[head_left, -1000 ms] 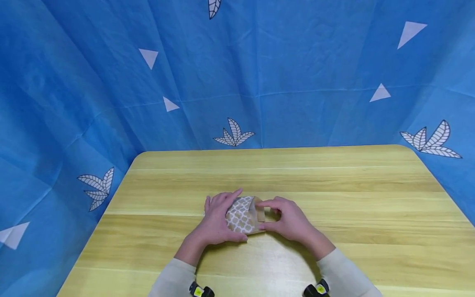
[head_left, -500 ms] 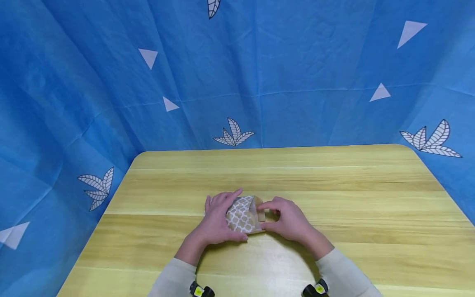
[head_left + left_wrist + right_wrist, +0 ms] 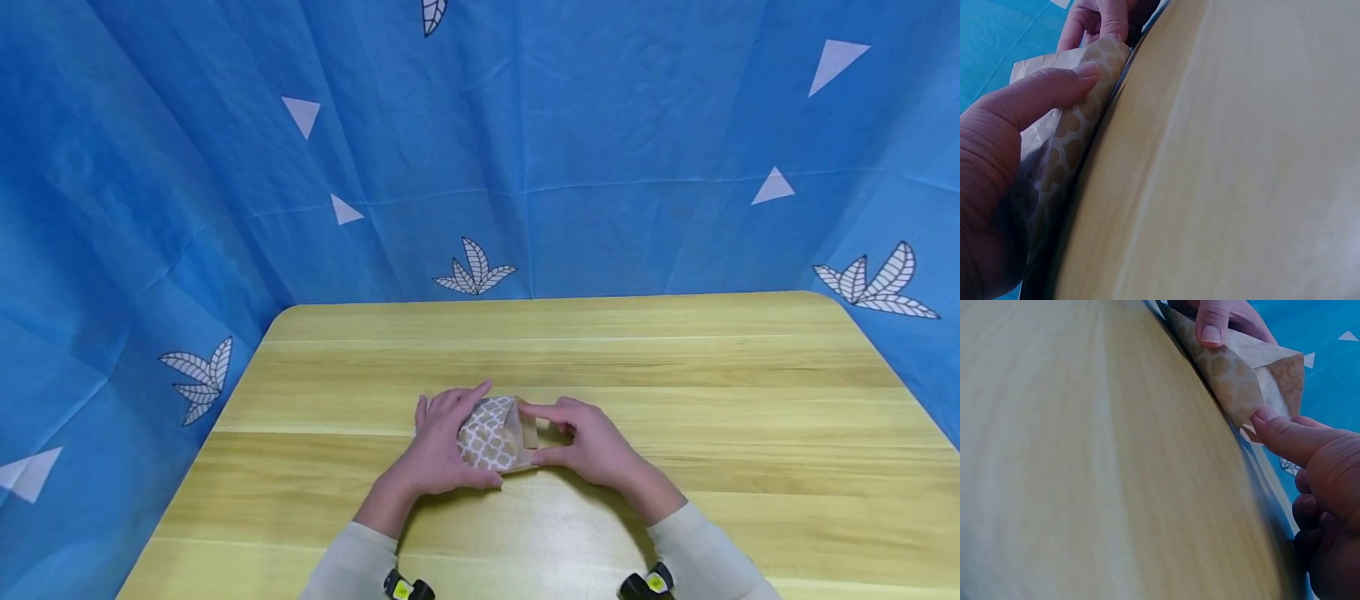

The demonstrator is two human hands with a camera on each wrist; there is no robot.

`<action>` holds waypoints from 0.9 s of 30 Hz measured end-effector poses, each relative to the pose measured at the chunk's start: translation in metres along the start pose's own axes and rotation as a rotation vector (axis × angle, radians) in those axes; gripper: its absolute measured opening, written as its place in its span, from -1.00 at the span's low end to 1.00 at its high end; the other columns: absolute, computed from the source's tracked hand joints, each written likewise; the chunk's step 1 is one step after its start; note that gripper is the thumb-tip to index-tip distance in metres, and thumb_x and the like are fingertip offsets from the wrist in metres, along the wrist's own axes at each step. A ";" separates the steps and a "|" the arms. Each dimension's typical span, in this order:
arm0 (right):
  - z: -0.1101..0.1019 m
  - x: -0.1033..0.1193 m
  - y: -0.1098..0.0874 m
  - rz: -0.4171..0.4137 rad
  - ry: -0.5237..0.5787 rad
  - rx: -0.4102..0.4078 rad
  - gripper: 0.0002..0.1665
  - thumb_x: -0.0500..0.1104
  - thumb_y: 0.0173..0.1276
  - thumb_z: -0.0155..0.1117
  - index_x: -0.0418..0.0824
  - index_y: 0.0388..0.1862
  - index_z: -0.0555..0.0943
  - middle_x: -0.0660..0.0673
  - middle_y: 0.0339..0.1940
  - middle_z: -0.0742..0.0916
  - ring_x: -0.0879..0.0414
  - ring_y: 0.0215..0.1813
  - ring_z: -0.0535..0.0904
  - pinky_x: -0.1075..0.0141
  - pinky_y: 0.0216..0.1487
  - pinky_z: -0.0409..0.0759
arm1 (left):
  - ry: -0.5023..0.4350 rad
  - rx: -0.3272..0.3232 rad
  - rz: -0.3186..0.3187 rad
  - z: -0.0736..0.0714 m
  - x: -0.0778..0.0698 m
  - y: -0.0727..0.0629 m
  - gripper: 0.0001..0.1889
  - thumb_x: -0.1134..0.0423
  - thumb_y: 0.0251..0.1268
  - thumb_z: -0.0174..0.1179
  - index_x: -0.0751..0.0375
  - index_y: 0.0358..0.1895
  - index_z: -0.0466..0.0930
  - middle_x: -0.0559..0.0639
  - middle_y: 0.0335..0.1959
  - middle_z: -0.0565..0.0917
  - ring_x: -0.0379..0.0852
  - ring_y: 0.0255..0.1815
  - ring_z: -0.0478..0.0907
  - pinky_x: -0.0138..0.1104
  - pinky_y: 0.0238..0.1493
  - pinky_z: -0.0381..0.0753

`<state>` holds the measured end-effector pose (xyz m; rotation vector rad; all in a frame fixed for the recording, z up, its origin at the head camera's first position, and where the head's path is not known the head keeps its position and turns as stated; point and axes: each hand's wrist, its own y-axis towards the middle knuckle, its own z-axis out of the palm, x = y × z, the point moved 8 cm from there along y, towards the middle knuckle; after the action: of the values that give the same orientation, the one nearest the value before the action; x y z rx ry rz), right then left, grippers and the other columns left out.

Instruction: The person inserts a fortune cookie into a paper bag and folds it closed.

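A brown paper bag (image 3: 486,437) with a white lattice print lies on the table, its mouth facing right. My left hand (image 3: 441,450) holds its closed part from the left, thumb along the near side and fingers over the far side. In the left wrist view the thumb presses on the printed paper (image 3: 1072,134). At the mouth, my right hand (image 3: 592,442) holds the edges between thumb and index finger. The right wrist view shows that thumb at the bag's (image 3: 1232,381) lower corner, the other fingers curled beneath. Inside the mouth plain brown paper shows; deeper contents are hidden.
The wood-grain table (image 3: 675,367) extends around both hands. A blue curtain (image 3: 630,150) with white triangles and leaf prints hangs behind it and at the sides. Black wrist devices (image 3: 408,586) sit by both sleeves near the bottom.
My right thumb and index finger have shifted slightly at the bag's mouth, which appears spread a little more. My left hand stays in place on the bag.
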<state>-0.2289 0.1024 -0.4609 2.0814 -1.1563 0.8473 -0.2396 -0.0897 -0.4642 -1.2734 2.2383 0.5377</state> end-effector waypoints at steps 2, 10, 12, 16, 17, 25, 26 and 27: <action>0.000 0.000 0.000 -0.004 0.006 0.005 -0.17 -0.11 0.00 0.65 0.00 0.32 0.60 0.01 -0.48 0.50 0.13 -0.38 0.37 0.30 -0.39 0.46 | 0.004 0.001 0.001 0.000 0.000 0.000 0.32 -0.27 -0.42 0.61 -0.19 0.60 0.08 -0.07 0.38 0.34 -0.03 0.46 0.09 0.22 0.42 -0.43; 0.000 0.000 0.002 0.008 -0.038 0.004 -0.15 -0.08 -0.04 0.67 0.01 0.32 0.60 0.01 -0.49 0.49 0.13 -0.40 0.36 0.30 -0.42 0.44 | 0.006 0.000 0.005 0.000 0.000 0.000 0.32 -0.27 -0.41 0.61 -0.19 0.60 0.07 -0.08 0.37 0.34 -0.03 0.46 0.09 0.23 0.41 -0.42; 0.001 0.000 0.002 0.011 -0.068 -0.003 -0.13 -0.05 -0.05 0.68 0.02 0.33 0.60 0.03 -0.49 0.48 0.15 -0.41 0.35 0.31 -0.43 0.43 | 0.005 -0.001 0.004 0.000 0.000 0.000 0.32 -0.27 -0.41 0.61 -0.19 0.60 0.08 -0.07 0.37 0.34 -0.03 0.46 0.09 0.24 0.41 -0.42; 0.001 -0.002 0.003 0.024 -0.121 -0.024 -0.10 0.02 -0.07 0.69 0.06 0.34 0.59 0.05 -0.49 0.48 0.19 -0.43 0.33 0.31 -0.45 0.41 | 0.001 -0.002 0.006 0.000 -0.001 0.000 0.32 -0.26 -0.42 0.62 -0.19 0.60 0.08 -0.07 0.37 0.35 -0.04 0.46 0.09 0.23 0.42 -0.42; 0.002 -0.003 0.003 0.027 -0.131 -0.030 -0.09 0.02 -0.08 0.69 0.07 0.34 0.59 0.06 -0.49 0.48 0.19 -0.43 0.33 0.31 -0.45 0.41 | 0.000 -0.001 0.006 0.000 -0.001 0.000 0.32 -0.26 -0.42 0.62 -0.19 0.60 0.08 -0.07 0.37 0.35 -0.04 0.46 0.09 0.23 0.42 -0.43; 0.005 -0.003 0.004 0.040 -0.198 -0.045 -0.07 0.09 -0.09 0.69 0.14 0.35 0.58 0.10 -0.48 0.48 0.21 -0.46 0.30 0.32 -0.48 0.36 | 0.001 -0.003 0.011 0.001 0.000 0.000 0.30 -0.26 -0.40 0.62 -0.18 0.60 0.09 -0.07 0.36 0.34 -0.04 0.46 0.09 0.22 0.42 -0.44; 0.005 -0.003 0.004 0.045 -0.203 -0.047 -0.08 0.11 -0.09 0.69 0.15 0.35 0.58 0.10 -0.48 0.48 0.21 -0.46 0.29 0.32 -0.49 0.36 | 0.002 -0.003 0.012 0.001 0.000 0.000 0.31 -0.26 -0.40 0.62 -0.18 0.60 0.09 -0.08 0.37 0.34 -0.04 0.46 0.08 0.22 0.42 -0.44; 0.005 -0.003 0.004 0.050 -0.208 -0.050 -0.08 0.12 -0.10 0.69 0.17 0.34 0.58 0.10 -0.49 0.47 0.21 -0.46 0.29 0.32 -0.49 0.35 | 0.002 -0.003 0.012 0.001 0.000 0.000 0.31 -0.26 -0.40 0.62 -0.19 0.60 0.09 -0.08 0.37 0.34 -0.04 0.46 0.09 0.22 0.42 -0.44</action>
<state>-0.2322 0.0984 -0.4661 2.1460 -1.3289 0.6285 -0.2390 -0.0889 -0.4650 -1.2634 2.2490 0.5451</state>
